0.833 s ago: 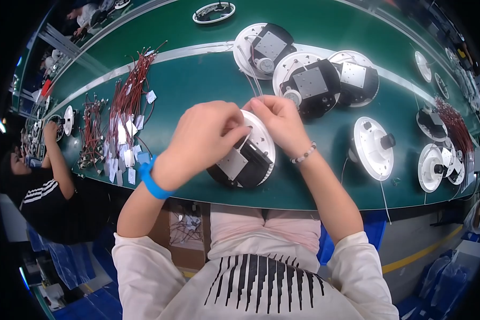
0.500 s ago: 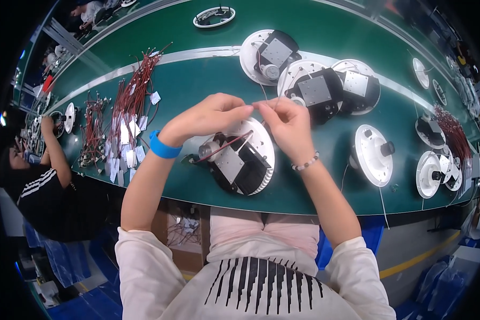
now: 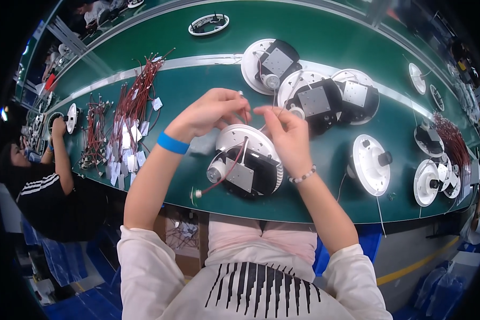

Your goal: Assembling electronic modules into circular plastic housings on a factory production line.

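A round white housing [image 3: 244, 136] with a black back, a metal plate and a small white cylindrical part [image 3: 216, 172] stands tilted on the bench before me. From it a red wire [image 3: 226, 178] runs down to a small connector [image 3: 196, 194]. Just above its rim, my left hand [image 3: 214, 113] has its fingers curled, with a tiny pale bit at the fingertips that I cannot make out. Close by on the right, my right hand [image 3: 289, 133] pinches a thin light cable near the housing's upper edge; its fingers hide part of the cable.
Similar housings [image 3: 272, 61] [image 3: 317, 98] [image 3: 357, 93] crowd behind my right hand. Another white housing [image 3: 372, 164] lies to the right, trailing a cable. Bundles of red wires [image 3: 130, 114] with white tags lie left. A co-worker [image 3: 42, 184] sits at the left; a white ring [image 3: 208, 24] is far back.
My fingertips have drawn slightly apart. The near housing has shifted right and turned a little, and its red wire with the connector now hangs out toward the bench's front.
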### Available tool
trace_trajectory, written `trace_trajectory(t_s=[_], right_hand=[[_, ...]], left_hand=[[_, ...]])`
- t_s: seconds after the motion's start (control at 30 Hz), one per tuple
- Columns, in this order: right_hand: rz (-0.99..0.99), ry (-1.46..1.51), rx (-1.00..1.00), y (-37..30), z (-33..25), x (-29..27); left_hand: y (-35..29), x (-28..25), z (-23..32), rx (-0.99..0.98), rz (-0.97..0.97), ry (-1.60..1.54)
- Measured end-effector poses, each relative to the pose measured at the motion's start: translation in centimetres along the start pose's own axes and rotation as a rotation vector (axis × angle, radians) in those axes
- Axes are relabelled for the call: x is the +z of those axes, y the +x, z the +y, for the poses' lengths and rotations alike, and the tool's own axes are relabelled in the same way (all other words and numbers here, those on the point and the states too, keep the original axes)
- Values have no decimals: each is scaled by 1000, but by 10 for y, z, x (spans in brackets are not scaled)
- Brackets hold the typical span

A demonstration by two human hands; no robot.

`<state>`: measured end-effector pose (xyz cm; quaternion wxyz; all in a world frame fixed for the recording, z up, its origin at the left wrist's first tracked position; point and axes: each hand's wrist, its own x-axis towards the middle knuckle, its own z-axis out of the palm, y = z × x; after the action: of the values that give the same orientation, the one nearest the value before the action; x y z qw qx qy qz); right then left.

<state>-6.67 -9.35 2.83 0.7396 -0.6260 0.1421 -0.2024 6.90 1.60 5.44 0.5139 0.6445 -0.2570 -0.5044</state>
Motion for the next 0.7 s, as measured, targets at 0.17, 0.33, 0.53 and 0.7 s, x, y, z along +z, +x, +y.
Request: trace_trajectory(t_s=[0.17,0.33,0.53,0.7], right_hand=[[-118,-141,-78,-3,-7,-5],[-392,-27,73,-2,-9,-4],[-441,-109,136,1,-5,-2],[-412,-166,200,-1,3,3]], left_hand=[[-11,-3,1,163,282,36],[-7,-51,18,510,679,-43],[0,-34,7,423,553,7],[13,-4,-5,239,533,333]])
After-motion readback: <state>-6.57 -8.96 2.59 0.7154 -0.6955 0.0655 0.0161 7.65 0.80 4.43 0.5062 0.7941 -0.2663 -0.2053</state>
